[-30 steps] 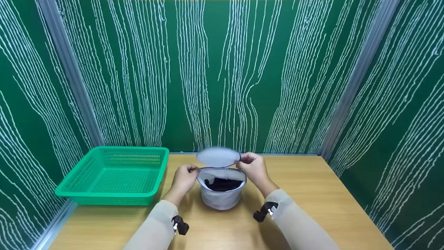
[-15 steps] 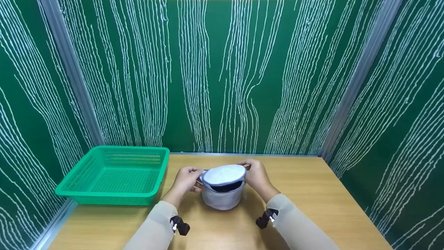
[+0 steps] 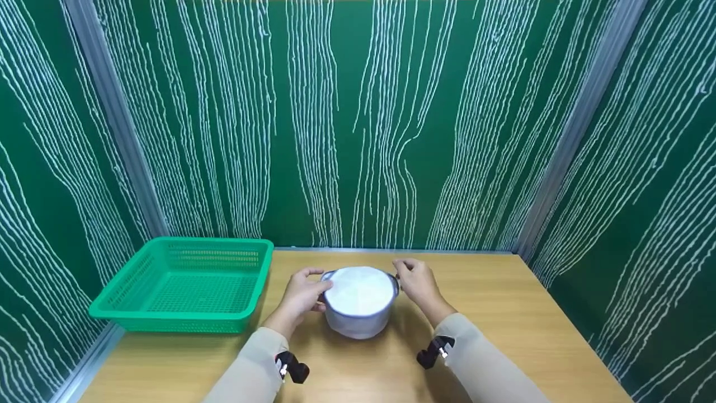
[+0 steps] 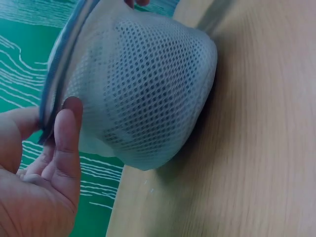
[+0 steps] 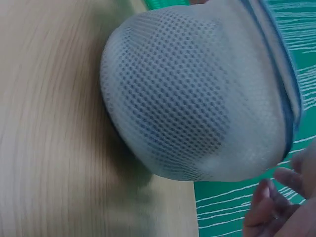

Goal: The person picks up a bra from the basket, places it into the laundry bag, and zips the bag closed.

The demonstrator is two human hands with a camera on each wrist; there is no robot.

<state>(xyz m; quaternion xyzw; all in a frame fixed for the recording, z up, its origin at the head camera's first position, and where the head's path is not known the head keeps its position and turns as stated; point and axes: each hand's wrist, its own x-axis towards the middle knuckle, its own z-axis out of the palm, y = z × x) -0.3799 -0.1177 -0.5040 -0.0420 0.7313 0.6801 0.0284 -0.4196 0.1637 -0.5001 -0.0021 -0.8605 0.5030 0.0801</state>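
A round white mesh laundry bag [image 3: 358, 323] with a grey-blue zipper rim stands upright on the table. Its flat white lid [image 3: 359, 291] lies over the opening, so the inside is hidden. On its left side my left hand [image 3: 302, 292] grips the rim, thumb over the lid's edge and fingers below. The left wrist view shows the zipper band [image 4: 59, 74] between thumb and fingers. At the far right of the rim my right hand [image 3: 418, 282] pinches the edge with curled fingers. Those fingers [image 5: 266, 205] sit right at the end of the zipper band in the right wrist view.
To the left stands a green perforated plastic basket [image 3: 182, 322] on the wooden table [image 3: 492, 336]. Green panels [image 3: 358, 140] with white wavy lines and grey metal posts [image 3: 576, 123] enclose the table at the back and sides.
The lid, raised at the back a second ago, has come down over the opening and covers the dark contents. My left thumb now lies on the lid; my right hand has shifted slightly right.
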